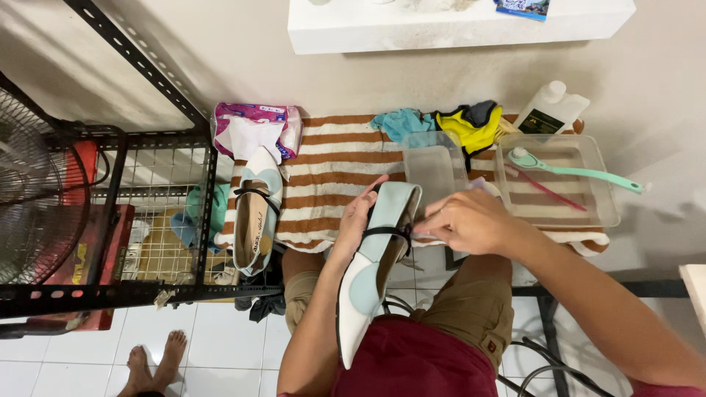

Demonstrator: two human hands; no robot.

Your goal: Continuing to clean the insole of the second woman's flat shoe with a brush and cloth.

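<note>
**A:** so where's the shoe at?

**B:** pointed white and pale-blue shoe [371, 276] is held over the person's lap, just in front of the striped towel [331, 165]. left hand [355, 220] is wrapped around its side, fingers closed on it. right hand [465, 220] is pinched shut at the black strap by the heel.

**A:** and around it?

**B:** matching second shoe [255, 213] lies on the towel's left edge, tissue pack [257, 129] behind it. On the towel's right end sits a clear tray [599, 187] with a mint brush [573, 173]; crumpled cloths [448, 125] and a white bottle [551, 106] at the far edge.
</note>
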